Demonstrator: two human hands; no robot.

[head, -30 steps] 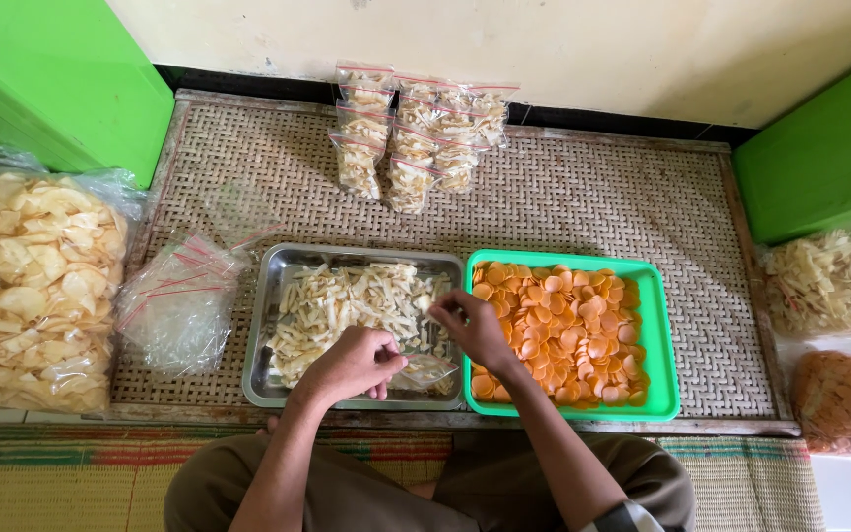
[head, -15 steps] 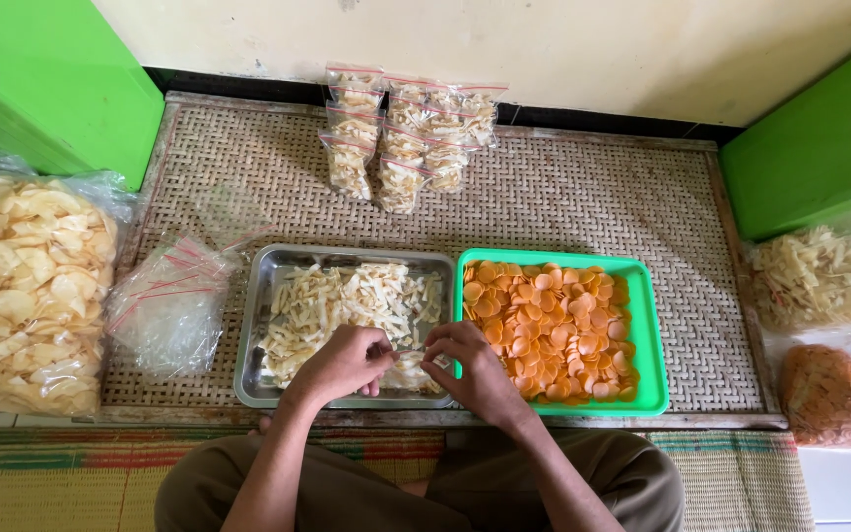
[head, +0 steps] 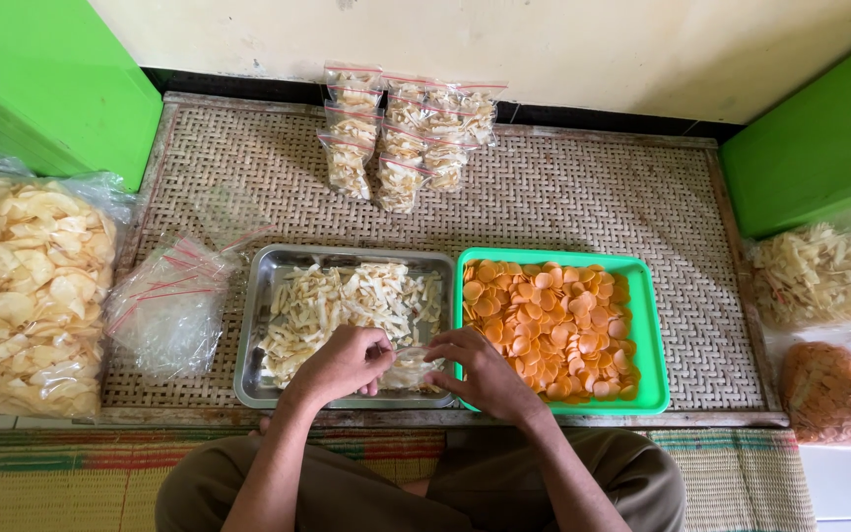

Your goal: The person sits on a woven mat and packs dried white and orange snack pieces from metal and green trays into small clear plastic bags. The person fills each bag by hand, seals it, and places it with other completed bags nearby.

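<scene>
Clear small plastic bag, partly filled with pale chips, lower centre of frame, over near edge of steel tray; pinched at its mouth between both hands.
Left hand: curled, fingertips closed on bag's left side.
Right hand: fingers bent, gripping bag's right side, resting across seam between the two trays.
Steel tray: rectangular, centre left, holding pale strip-shaped chips.
Green plastic tray: touching steel tray's right edge, filled with round orange chips.
Empty zip bags: loose heap with red seal lines, just left of steel tray.
Filled small packets: rows at upper centre, near wall.
Woven mat: beneath trays and packets.
Large bag of pale round crackers: far left.
Bags of pale strips and brown crackers: far right.
</scene>
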